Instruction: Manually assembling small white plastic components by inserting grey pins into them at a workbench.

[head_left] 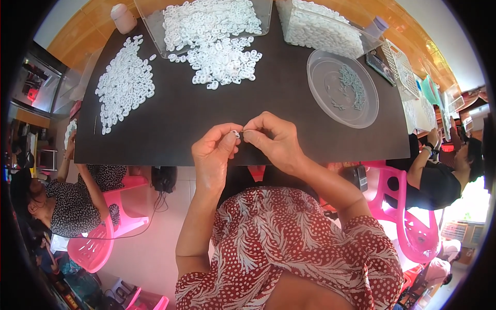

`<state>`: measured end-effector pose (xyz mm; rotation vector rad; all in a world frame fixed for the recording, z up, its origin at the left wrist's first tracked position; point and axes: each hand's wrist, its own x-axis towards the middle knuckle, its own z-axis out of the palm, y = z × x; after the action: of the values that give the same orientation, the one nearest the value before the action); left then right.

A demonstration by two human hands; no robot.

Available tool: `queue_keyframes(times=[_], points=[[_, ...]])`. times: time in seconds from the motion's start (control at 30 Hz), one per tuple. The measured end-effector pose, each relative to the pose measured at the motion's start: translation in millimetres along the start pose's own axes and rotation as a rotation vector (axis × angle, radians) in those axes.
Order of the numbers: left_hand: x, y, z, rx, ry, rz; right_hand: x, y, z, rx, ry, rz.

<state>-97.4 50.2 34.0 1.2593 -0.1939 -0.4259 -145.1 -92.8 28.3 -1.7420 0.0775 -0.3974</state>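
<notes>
My left hand (213, 150) pinches a small white oval plastic piece (236, 134) between thumb and fingertips, just above the table's near edge. Against that piece, my right hand (279, 142) has its thumb and forefinger pressed together; whatever they hold is too small to make out. Beyond my hands lies a loose pile of similar white oval pieces (225, 64), spilling from a clear plastic tub (269, 19). A second pile of white pieces (124, 85) spreads to the left. On the right, a round clear tray (316, 88) holds many tiny grey-green sticks (353, 85).
Another clear bin (323, 33) full of white pieces stands at the back right, near a phone (381, 70) and a white basket (400, 67). A pale bottle (124, 19) is at the back left. People sit on pink chairs (95, 248) on both sides of the dark table (170, 116).
</notes>
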Motion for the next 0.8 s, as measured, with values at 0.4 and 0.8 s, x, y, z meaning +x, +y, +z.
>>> queue_keyframes(times=[0.4, 0.8], points=[[-8, -1, -4, 0.053, 0.072, 0.069, -1, -5, 3, -0.053, -0.059, -0.035], [-15, -4, -9, 0.306, 0.080, 0.227, -4, -6, 10, -0.061, -0.085, -0.044]])
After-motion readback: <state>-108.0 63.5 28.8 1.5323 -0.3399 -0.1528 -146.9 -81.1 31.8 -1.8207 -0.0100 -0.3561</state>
